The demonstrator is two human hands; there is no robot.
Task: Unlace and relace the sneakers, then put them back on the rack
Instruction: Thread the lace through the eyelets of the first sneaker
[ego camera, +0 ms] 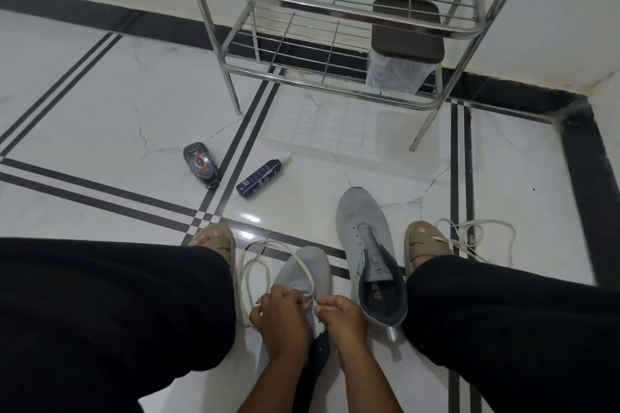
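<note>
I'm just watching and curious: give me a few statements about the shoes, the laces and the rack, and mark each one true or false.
1. Both hands, left hand and right hand, work a white lace at the nearer sneaker. True.
2. The other sneaker is fully laced. False: its eyelets are bare, and a loose lace lies on the floor over the person's right foot.
3. Both sneakers sit on the metal rack. False: they are on the floor, in front of it.
4. A dark-lidded clear container stands on the rack's lower shelf. True.
5. A dark spray bottle lies on its side on the floor. True.
</note>
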